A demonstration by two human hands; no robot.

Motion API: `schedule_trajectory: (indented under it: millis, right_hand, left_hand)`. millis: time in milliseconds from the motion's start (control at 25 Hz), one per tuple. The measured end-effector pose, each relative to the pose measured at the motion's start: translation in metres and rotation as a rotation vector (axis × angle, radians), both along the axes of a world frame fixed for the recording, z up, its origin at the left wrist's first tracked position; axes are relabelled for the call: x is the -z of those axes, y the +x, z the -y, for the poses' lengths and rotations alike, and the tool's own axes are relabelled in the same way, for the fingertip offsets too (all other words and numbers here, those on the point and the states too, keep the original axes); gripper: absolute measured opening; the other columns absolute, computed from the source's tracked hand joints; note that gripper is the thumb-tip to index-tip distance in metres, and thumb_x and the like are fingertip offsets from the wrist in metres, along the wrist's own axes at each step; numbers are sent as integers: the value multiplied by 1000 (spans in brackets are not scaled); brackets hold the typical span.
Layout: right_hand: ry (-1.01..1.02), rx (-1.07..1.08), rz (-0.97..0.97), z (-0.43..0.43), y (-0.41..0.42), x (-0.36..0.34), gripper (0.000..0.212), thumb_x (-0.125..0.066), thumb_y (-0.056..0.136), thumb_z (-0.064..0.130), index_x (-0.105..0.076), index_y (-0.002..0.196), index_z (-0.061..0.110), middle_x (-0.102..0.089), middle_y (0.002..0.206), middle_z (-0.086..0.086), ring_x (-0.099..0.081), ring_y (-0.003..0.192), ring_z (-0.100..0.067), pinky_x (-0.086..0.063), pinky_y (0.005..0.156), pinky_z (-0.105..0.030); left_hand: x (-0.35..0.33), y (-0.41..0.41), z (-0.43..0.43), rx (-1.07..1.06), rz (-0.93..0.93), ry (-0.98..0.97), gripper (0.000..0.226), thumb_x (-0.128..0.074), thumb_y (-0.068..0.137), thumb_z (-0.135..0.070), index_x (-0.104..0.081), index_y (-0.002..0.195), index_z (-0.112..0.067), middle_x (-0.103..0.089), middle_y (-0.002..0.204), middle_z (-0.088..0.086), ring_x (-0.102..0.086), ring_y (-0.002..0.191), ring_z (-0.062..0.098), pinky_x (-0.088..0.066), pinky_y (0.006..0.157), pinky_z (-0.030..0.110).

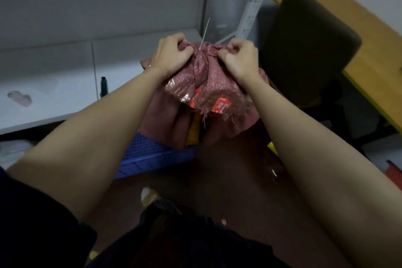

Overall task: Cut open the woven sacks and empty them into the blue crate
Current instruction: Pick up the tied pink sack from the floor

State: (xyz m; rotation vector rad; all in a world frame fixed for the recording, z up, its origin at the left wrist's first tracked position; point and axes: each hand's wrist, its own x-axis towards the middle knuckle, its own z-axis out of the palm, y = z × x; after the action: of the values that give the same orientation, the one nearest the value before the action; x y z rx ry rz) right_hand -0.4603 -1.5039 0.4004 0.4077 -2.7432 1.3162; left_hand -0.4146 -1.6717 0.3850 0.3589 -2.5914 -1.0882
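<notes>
Floor: the dark floor (pixel 217 176) lay nearest, with a few small scraps on it.
Blue crate: the blue crate (pixel 150 154) stood on the floor under the sack; only its perforated near wall showed.
Sack: the pink woven sack (pixel 204 80) hung upended, frayed cut mouth downward, with red packets (pixel 220 105) at the lip.
Left hand: the left hand (pixel 171 54) was clenched on the bunched upper end.
Right hand: the right hand (pixel 239 59) gripped the same bunch just beside it.
Doing it well: probably keep the mouth centred over the crate and shake from the top.
Room: the white shelf (pixel 54 85) crowded the left, the dark chair (pixel 304 50) the right; upward looked freest.
</notes>
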Motion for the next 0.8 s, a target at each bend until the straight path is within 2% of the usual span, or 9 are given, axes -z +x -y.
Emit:
schedule_trajectory:
  millis: [160, 240, 360, 520, 720, 800]
  right_hand:
    - [41, 131, -36, -107, 25, -2, 22, -62, 75, 25, -47, 60, 18, -47, 57, 6, -49, 66, -13, -34, 61, -28]
    - [71, 185, -8, -144, 35, 1, 25, -62, 77, 26, -46, 59, 21, -49, 60, 8, -51, 70, -13, -35, 63, -28]
    - [87, 292, 38, -185, 49, 11, 22, -62, 78, 27, -48, 62, 22, -52, 65, 6, -52, 73, -14, -36, 64, -28]
    - [96, 452, 93, -219, 70, 39, 15, -62, 77, 26, -54, 70, 15, -55, 68, 0, -53, 73, -17, -35, 62, -28]
    - [89, 710, 128, -234, 121, 98, 17, -61, 78, 24, -48, 69, 19, -47, 60, 7, -50, 68, -15, -34, 62, -28]
    - [54, 823, 137, -231, 144, 124, 21, -62, 78, 25, -45, 67, 22, -45, 59, 8, -49, 68, -16, -34, 62, -29]
  left_hand:
    - [-3, 0, -97, 164, -8, -72, 5, -49, 84, -18, -46, 80, -16, -62, 92, 14, -55, 92, 32, -38, 76, 35]
    - [0, 0, -134, 202, 20, -104, 9, -49, 84, -20, -51, 88, -12, -64, 99, 16, -55, 97, 34, -39, 78, 36]
    - [10, 1, -178, 276, 89, -97, 6, -49, 85, -19, -49, 88, -15, -62, 97, 11, -55, 97, 33, -39, 79, 35]
    - [38, -3, -212, 463, 175, -112, 5, -50, 85, -19, -45, 86, -18, -55, 86, 3, -55, 95, 30, -36, 77, 33]
    - [97, 3, -240, 697, 264, -109, 12, -51, 85, -15, -56, 95, -11, -59, 91, 4, -57, 98, 30, -39, 87, 37]
    - [116, 11, -247, 758, 280, -141, 15, -51, 85, -14, -57, 98, -11, -62, 101, 6, -56, 102, 29, -38, 90, 38]
